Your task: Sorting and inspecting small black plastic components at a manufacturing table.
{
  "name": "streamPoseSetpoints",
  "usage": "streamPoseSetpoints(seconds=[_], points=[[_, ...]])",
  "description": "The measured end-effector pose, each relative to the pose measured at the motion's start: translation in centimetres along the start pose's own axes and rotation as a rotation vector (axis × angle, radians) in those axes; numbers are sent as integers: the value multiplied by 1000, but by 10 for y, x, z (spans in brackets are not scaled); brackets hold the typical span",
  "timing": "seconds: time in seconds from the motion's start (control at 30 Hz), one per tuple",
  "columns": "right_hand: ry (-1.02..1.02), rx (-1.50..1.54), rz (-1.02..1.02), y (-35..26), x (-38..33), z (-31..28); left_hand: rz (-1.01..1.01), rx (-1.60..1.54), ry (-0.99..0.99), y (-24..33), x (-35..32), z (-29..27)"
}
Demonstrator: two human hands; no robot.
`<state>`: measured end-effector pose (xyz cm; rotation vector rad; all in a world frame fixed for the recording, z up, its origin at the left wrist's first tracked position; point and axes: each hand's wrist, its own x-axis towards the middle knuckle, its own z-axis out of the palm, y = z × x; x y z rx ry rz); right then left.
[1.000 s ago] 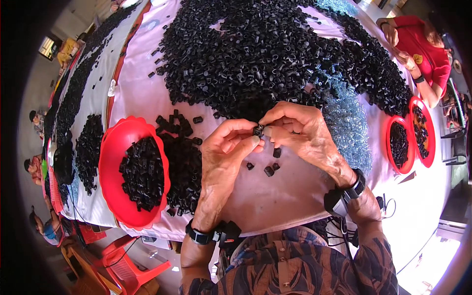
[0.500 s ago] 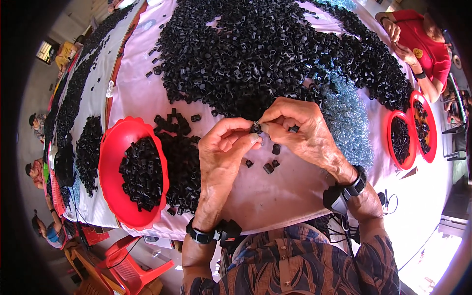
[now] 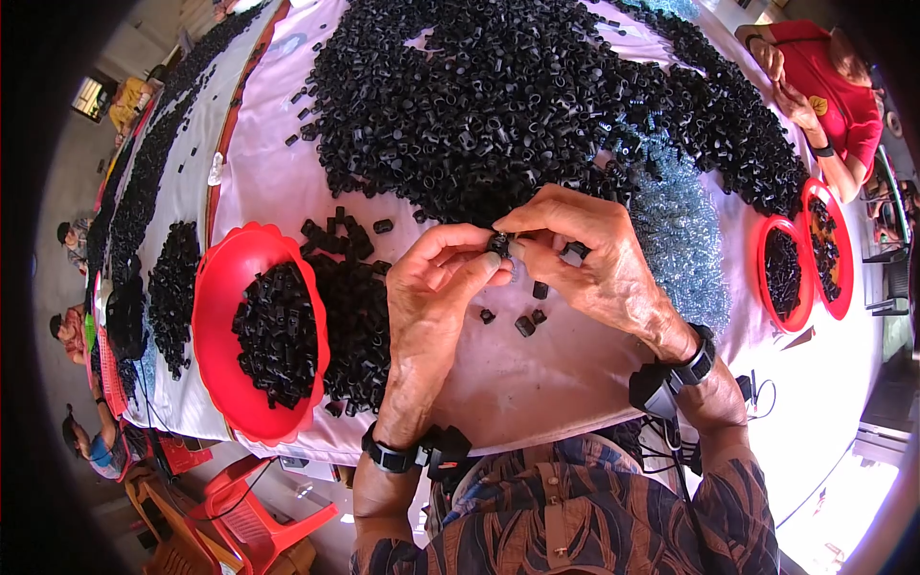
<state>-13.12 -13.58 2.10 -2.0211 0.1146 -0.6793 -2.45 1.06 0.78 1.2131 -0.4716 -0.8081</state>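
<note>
Between my two hands, above the pink cloth, is a small black plastic part [image 3: 498,245]. My left hand [image 3: 433,287] pinches it between thumb and fingers. The thumb and forefinger of my right hand [image 3: 604,254] close on its upper side. A second black piece [image 3: 575,251] shows inside the curled fingers of the right hand. Below the fingertips a few loose black pieces [image 3: 525,327] lie on the cloth. Beyond my hands spreads a large heap of black plastic parts [image 3: 460,115], and a pile of pale blue metal springs [image 3: 682,244] lies to the right.
A scalloped red bowl [image 3: 216,335], partly filled with black parts, stands left, beside a smaller black pile [image 3: 356,331]. Two red dishes [image 3: 764,273] sit at the right. A co-worker in a red shirt [image 3: 824,77] works at the far right. A red plastic chair [image 3: 259,513] stands lower left.
The coil of a small spring showed at the top of the held part; now the fingertips are closer over it and the coil hardly shows. Both hands stay nearly in place.
</note>
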Motion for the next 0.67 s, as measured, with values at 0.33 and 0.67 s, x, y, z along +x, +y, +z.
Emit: streamPoseSetpoints(seconds=[0.33,0.67], points=[[-15,149,90,3,-2,1,48,56,-50,-2,0,-1],[-9,85,120,5,-2,-1,21,-63,50,1,0,0]])
